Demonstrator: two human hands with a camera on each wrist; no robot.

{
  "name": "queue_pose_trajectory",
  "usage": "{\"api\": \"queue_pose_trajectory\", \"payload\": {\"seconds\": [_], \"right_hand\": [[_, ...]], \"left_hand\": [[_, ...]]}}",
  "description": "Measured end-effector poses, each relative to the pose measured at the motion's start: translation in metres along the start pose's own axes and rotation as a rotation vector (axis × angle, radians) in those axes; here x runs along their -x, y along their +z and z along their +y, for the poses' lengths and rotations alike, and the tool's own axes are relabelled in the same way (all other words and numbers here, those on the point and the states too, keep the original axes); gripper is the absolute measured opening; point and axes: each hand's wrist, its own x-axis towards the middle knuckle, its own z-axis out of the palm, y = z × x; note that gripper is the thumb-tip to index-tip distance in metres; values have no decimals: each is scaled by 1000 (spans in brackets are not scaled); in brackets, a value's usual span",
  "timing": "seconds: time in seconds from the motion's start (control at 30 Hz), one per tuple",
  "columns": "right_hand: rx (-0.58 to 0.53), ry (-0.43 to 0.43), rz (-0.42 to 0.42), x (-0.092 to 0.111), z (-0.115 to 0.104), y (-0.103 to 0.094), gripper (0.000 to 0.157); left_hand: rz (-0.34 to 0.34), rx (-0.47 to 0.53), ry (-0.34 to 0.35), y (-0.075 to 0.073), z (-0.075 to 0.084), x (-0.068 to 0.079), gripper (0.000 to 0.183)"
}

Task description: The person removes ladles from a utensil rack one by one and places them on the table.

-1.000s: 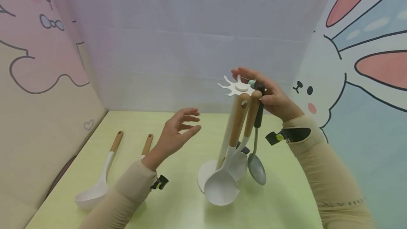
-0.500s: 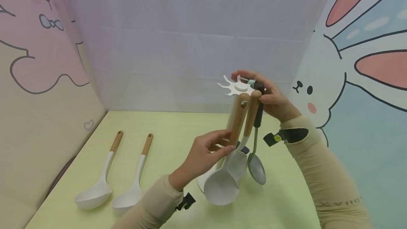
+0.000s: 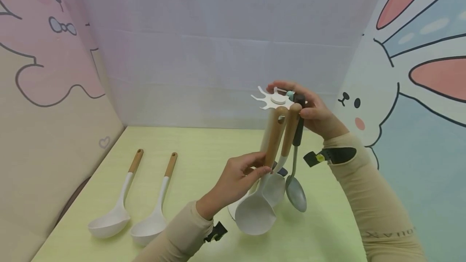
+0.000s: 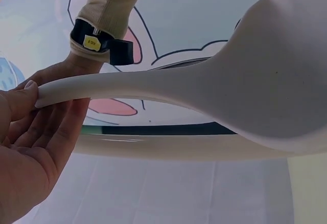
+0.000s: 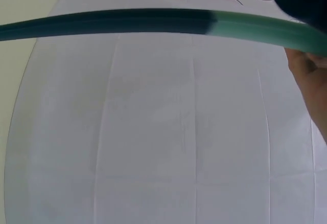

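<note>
A white ladle with a wooden handle hangs at the front of a white utensil rack. My left hand pinches it where wood meets white neck; in the left wrist view the thumb lies on that neck. At the rack's top, my right hand holds on, fingers behind the hooks and thumb by the handle tops. Also hanging there are a second wooden-handled white utensil, a metal spoon with a black handle, and a green-and-dark handle, seen in the right wrist view.
Two white ladles with wooden handles, an outer one and an inner one, lie on the pale green table at left. A pale cloth wall stands behind; printed cartoon panels flank both sides.
My left hand has moved right and down from mid-air to the hanging ladle and now pinches its neck. The right hand stays at the rack's top.
</note>
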Motion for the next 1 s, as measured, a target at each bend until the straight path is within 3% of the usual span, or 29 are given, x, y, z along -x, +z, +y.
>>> {"api": "queue_pose_trajectory", "payload": {"seconds": [0.27, 0.63, 1.0], "right_hand": [[8, -4, -17, 2, -1, -1, 65], [55, 30, 87, 6, -1, 0, 62], [86, 48, 156, 7, -6, 8, 62]], "left_hand": [[6, 5, 30, 0, 0, -1, 30], [-4, -7, 55, -5, 7, -6, 31], [-15, -57, 61, -13, 13, -2, 30]]}}
